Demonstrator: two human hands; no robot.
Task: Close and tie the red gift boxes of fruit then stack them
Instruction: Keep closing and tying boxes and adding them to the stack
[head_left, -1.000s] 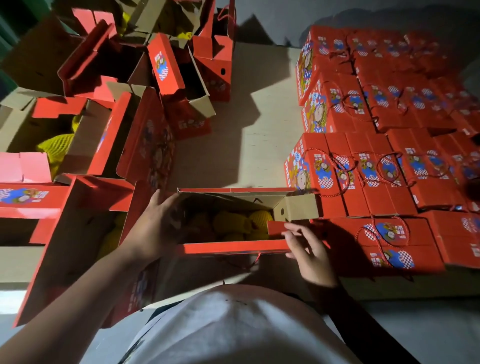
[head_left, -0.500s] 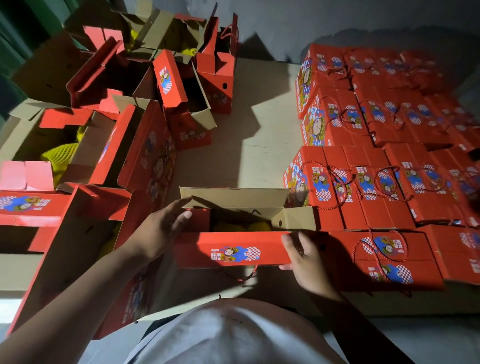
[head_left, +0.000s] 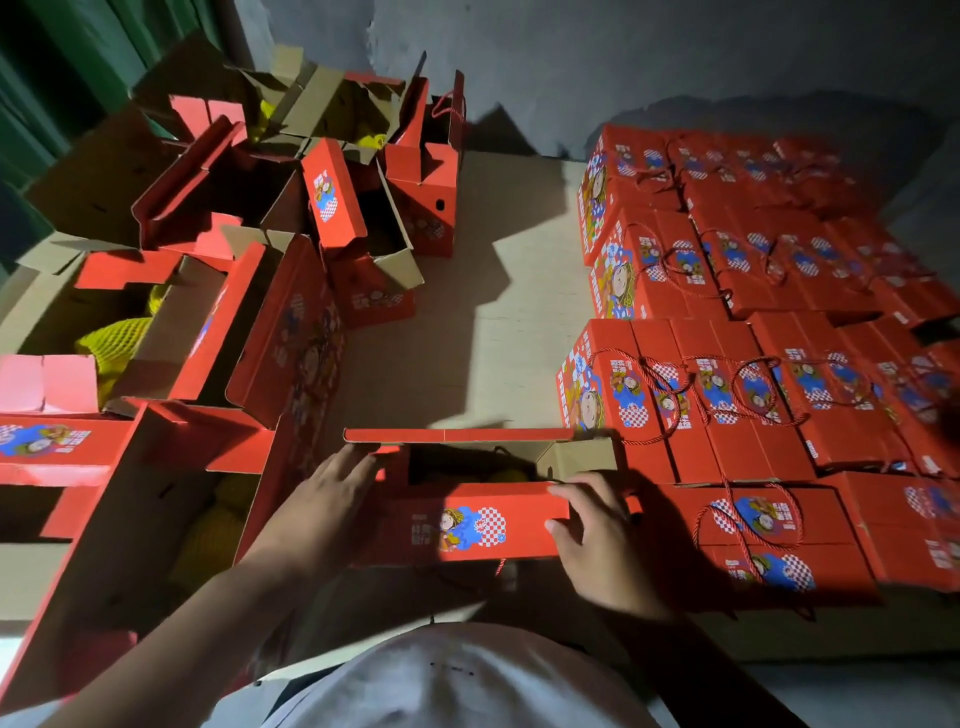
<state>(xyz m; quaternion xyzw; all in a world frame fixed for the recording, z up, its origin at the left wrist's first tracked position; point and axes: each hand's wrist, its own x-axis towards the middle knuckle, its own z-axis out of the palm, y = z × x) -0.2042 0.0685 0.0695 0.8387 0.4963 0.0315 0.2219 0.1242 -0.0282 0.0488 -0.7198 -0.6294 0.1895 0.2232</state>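
Observation:
A red gift box (head_left: 467, 525) lies just in front of me, half open, with yellow fruit (head_left: 506, 475) dimly visible inside. Its near top flap with the cartoon print is folded over; the far flap (head_left: 457, 435) stands up. My left hand (head_left: 327, 499) presses with straight fingers on the box's left end flap. My right hand (head_left: 597, 540) holds the right end of the near flap, thumb under its edge and fingers over it. A red cord (head_left: 501, 566) hangs below the box front.
Closed, tied red boxes (head_left: 727, 395) are stacked in rows at the right. Open boxes (head_left: 171, 332) with yellow netted fruit crowd the left and back. Bare cardboard floor (head_left: 493, 291) lies between them. A grey wall stands behind.
The near flap has been folded up and over the box opening, hiding most of the fruit. Both hands shifted with it to the box's ends. The far flap stands more upright than half a second ago.

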